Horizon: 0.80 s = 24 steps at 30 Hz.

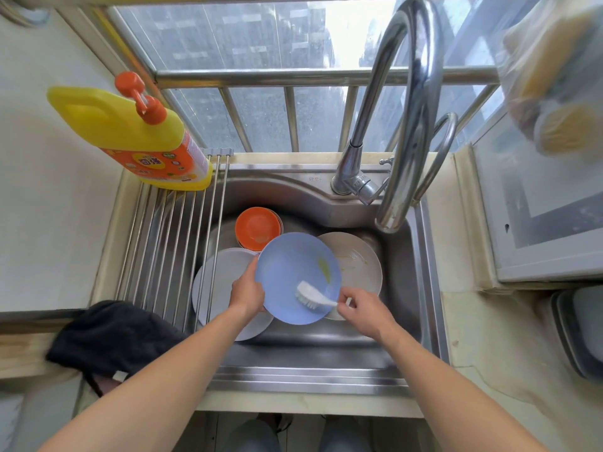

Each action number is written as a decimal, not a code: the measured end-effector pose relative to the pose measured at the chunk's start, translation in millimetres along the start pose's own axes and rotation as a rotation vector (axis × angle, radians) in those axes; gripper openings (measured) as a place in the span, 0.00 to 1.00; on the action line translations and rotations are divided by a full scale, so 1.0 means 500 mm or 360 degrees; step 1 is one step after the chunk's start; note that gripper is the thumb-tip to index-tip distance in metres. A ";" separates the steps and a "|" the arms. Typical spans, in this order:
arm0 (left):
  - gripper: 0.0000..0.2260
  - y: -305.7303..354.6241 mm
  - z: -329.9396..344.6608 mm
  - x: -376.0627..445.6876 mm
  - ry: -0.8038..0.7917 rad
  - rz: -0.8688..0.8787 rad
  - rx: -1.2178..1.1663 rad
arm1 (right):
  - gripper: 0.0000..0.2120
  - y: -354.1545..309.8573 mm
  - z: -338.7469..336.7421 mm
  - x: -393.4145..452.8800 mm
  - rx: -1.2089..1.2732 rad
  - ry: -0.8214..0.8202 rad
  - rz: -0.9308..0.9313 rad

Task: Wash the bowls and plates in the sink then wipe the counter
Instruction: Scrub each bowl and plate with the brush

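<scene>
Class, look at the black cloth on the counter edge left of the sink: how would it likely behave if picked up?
The black cloth would probably be floppy, since it lies crumpled and droops over the counter edge. It looks light and unbreakable. Whether it is wet cannot be told.

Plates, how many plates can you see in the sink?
3. Blue plate held by the left hand, white plate below-left, beige plate behind-right. More may hide underneath.

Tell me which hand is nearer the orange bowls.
Left. The left hand grips the blue plate's left edge, just below the orange bowls; the right hand holds the brush at the plate's far side.
</scene>
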<state>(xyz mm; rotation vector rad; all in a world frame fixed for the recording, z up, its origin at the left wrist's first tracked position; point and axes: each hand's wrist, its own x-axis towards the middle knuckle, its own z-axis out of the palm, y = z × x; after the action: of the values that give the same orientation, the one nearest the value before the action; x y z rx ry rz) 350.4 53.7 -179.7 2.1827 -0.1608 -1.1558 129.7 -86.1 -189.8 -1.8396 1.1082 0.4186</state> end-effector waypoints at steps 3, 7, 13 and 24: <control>0.34 -0.018 -0.004 0.014 -0.0129 0.0348 0.0420 | 0.03 0.003 0.001 0.006 -0.0107 0.0334 0.0177; 0.48 -0.028 -0.005 0.001 -0.0510 0.0381 0.1015 | 0.03 -0.003 0.006 0.013 -0.0063 0.0377 0.0256; 0.17 -0.037 -0.021 -0.002 -0.0378 0.0647 0.0935 | 0.04 -0.001 0.001 0.016 0.0017 0.0400 0.0290; 0.12 -0.040 -0.042 0.016 -0.0014 0.1592 0.1797 | 0.05 -0.024 -0.014 -0.008 0.0075 0.0384 0.0304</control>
<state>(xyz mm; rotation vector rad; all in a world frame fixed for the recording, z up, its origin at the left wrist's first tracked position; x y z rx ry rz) 367.7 76.4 -189.2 2.3244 -2.0295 -0.4521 136.5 -87.8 -177.3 -1.7823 1.4535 0.2817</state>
